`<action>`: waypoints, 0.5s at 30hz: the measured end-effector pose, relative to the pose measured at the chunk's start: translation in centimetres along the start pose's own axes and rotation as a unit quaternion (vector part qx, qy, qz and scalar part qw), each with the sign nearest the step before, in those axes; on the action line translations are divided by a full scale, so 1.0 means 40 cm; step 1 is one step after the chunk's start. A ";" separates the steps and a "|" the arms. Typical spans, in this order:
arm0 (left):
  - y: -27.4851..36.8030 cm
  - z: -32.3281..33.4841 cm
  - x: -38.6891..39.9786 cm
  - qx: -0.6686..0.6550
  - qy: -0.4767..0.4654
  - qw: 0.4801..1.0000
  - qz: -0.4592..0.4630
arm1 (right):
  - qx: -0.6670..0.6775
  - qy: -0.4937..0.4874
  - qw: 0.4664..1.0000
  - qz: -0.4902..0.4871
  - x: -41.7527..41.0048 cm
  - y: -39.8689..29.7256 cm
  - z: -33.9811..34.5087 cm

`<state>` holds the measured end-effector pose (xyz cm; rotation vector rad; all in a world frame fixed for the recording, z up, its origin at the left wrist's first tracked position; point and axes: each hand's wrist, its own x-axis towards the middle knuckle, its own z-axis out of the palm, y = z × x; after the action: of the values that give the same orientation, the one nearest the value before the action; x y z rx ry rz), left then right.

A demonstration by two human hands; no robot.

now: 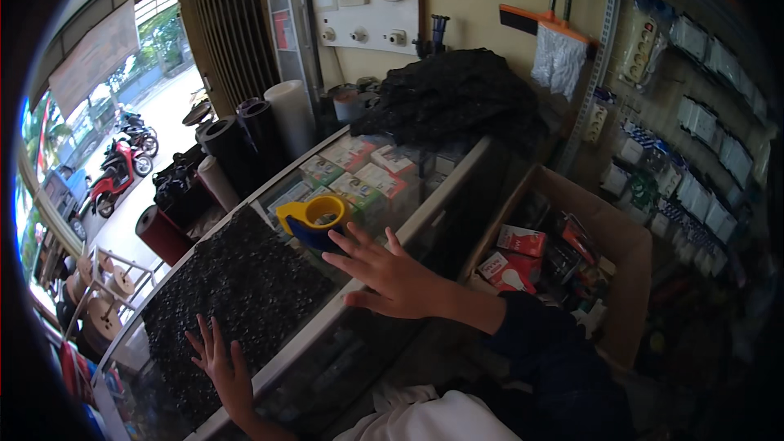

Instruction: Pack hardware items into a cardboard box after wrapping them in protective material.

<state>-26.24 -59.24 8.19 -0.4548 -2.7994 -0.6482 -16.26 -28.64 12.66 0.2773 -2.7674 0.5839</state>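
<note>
A black, glossy, crinkled sheet (239,282) lies spread across the glass-topped display counter (422,220). Over its near left part is my left hand (220,364), fingers spread and nothing held; whether it touches the sheet I cannot tell. My right hand (392,275), also empty with fingers apart, is above the counter's near edge, to the right of the sheet. Just beyond its fingertips stands a yellow and blue tape dispenser (315,217) on the glass. Boxed goods (361,180) show through the counter top.
A big heap of black sheeting (453,98) covers the counter's far end. To the right stands a cardboard box (625,269) of small packages. Rolls of material (226,147) line the counter's far side. Packaged electrical fittings (692,128) hang on the right wall.
</note>
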 end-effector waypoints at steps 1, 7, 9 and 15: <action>0.065 0.012 0.013 -0.069 0.026 0.995 0.065 | 0.006 -0.001 1.000 0.012 -0.052 0.038 -0.049; 0.469 0.176 -0.008 -0.312 -0.167 0.885 0.301 | 0.024 0.118 0.978 0.172 -0.413 0.225 -0.286; 0.588 0.244 -0.018 -0.332 -0.213 0.850 0.348 | 0.047 0.174 0.951 0.252 -0.542 0.272 -0.340; 0.971 0.416 -0.069 -0.420 -0.349 0.683 0.485 | 0.090 0.237 0.879 0.404 -0.920 0.467 -0.345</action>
<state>-12.72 -19.11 7.84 -2.5405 -1.9188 -1.6154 17.06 -1.45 5.92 -0.9140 -2.2429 0.9388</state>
